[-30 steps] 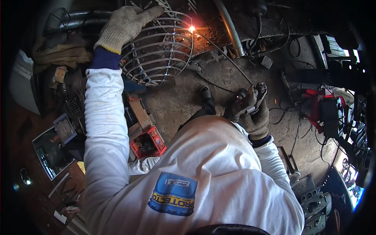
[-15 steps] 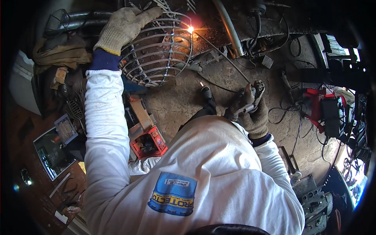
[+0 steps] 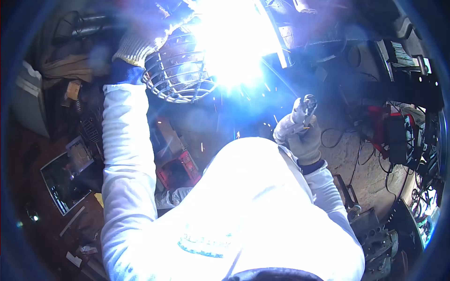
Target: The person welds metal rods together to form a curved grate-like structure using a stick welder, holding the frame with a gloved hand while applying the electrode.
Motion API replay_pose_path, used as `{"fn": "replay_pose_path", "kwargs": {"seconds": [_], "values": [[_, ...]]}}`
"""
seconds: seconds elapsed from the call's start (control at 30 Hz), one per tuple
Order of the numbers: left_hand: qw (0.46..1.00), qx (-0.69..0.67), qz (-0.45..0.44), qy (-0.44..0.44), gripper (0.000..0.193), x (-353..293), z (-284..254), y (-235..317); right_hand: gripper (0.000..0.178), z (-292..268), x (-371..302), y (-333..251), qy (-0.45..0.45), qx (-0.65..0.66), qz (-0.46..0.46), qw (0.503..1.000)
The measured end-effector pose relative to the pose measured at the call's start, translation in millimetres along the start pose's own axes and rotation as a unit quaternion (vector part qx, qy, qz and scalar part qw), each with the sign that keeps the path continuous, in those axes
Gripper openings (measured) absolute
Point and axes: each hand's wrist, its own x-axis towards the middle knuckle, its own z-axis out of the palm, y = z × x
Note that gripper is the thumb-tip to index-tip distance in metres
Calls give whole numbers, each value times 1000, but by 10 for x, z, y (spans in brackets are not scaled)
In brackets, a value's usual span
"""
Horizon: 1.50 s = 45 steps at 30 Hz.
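A round metal-bar basket (image 3: 180,75) hangs at the upper left of the middle, its right side lost in a white-blue welding glare (image 3: 234,42). My left hand (image 3: 147,37), in a knitted glove, grips the basket's upper left rim; the glare washes out its fingertips. My right hand (image 3: 302,136), gloved too, is closed round a welding electrode holder (image 3: 302,110) right of the middle. From the holder a thin welding rod (image 3: 283,79) slants up and left into the glare. Sparks fall below the bright spot.
A metal tube (image 3: 281,54) ends beside the glare. At lower left are a red crate (image 3: 180,168) and a glass-like panel (image 3: 63,182). A red and black machine (image 3: 391,129) with loose cables (image 3: 361,154) stands at right. Metal machine parts (image 3: 372,234) lie at lower right.
The small orange glow at the rod's tip has grown into a blinding white-blue arc with flying sparks. Both hands keep nearly the same places.
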Motion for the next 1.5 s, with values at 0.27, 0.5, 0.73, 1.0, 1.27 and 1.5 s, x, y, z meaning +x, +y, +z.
{"fn": "replay_pose_path", "kwargs": {"seconds": [0.27,0.5,0.73,1.0,1.27,1.5], "values": [[985,24,136,103,81,92,156,-141,56,-117,-179,22,199,-266,-23,943],[996,-75,23,47,47,-69,-27,135,64,-251,-307,103,227,-254,-30,940],[988,-67,91,108,23,-235,-34,-27,65,-178,-339,-22,239,-215,-34,947],[954,-241,32,173,60,-343,-302,5,83,-341,-399,-24,216,-212,-21,953],[935,-314,3,168,60,-398,-281,-2,87,-433,-414,-7,224,-221,-14,949],[965,-231,5,125,61,-408,-347,-47,71,-373,-349,-58,239,-238,-56,940]]}}
